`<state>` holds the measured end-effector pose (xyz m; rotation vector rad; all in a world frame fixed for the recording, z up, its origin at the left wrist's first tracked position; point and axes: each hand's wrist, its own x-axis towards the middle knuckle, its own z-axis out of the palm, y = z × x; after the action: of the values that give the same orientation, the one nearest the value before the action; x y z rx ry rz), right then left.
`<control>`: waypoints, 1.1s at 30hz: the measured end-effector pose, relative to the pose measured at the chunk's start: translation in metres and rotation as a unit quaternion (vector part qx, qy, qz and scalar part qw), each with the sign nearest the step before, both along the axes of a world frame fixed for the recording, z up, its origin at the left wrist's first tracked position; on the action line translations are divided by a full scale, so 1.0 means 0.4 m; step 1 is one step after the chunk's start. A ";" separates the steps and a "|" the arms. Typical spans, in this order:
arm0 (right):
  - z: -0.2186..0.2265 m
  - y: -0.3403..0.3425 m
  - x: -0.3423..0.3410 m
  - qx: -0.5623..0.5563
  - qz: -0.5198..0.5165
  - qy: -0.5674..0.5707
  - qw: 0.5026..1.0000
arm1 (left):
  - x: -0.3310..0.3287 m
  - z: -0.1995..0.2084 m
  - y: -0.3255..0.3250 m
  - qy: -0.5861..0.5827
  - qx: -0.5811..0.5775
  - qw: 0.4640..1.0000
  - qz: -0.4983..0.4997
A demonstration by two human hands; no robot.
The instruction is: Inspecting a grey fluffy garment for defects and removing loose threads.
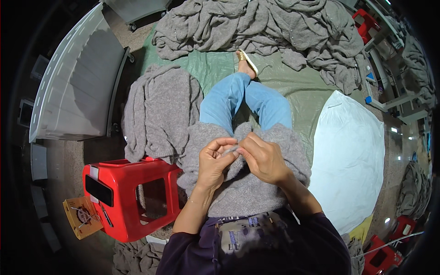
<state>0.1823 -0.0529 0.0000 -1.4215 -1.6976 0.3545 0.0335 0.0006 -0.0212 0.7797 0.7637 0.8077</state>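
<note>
Across my lap lies a grey knitted garment (243,195), bunched over both thighs. Above it my left hand (215,160) pinches a small grey strand or edge of the knit between thumb and fingers. My right hand (263,158) is closed at the same spot, its fingertips pressed against those of the left. Whether a needle or other small tool is between them cannot be made out. To the left, a stack of grey knitted garments (162,110) rests close to my leg.
A red plastic stool (130,220) at left carries a phone (99,190); an orange box (82,217) hangs beside it. A white wheeled bin (78,78) stands far left. Heaped grey knitwear (256,27) lies ahead on a green tarp (293,87). A white sack (350,160) is at right.
</note>
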 end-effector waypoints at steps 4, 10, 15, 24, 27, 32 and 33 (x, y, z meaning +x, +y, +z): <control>-0.001 -0.004 0.003 -0.013 0.024 -0.020 0.999 | -0.016 -0.009 -0.007 0.028 0.032 0.999 -0.010; 0.003 -0.010 -0.020 0.015 0.058 -0.001 0.998 | -0.006 -0.010 -0.039 0.043 0.165 0.977 0.130; -0.018 -0.025 0.004 -0.005 0.068 0.007 0.998 | 0.008 -0.024 -0.020 0.087 0.151 0.977 0.127; -0.016 -0.132 0.197 -0.085 -0.149 0.008 0.985 | -0.083 -0.021 0.031 -0.091 -0.107 0.990 -0.014; 0.001 -0.152 0.207 -0.107 -0.158 0.001 0.982 | -0.073 -0.002 0.027 -0.110 -0.118 0.987 -0.018; 0.045 -0.149 0.150 0.005 -0.234 0.029 0.972 | -0.055 0.018 0.018 -0.108 -0.099 0.989 -0.014; 0.053 -0.146 0.136 0.033 -0.245 0.044 0.968 | -0.047 0.016 0.015 -0.102 -0.075 0.992 -0.026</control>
<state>0.2368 -0.1111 0.0213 -1.6875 -1.2203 0.0804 0.0145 0.0066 -0.0150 0.5706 0.6106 0.7607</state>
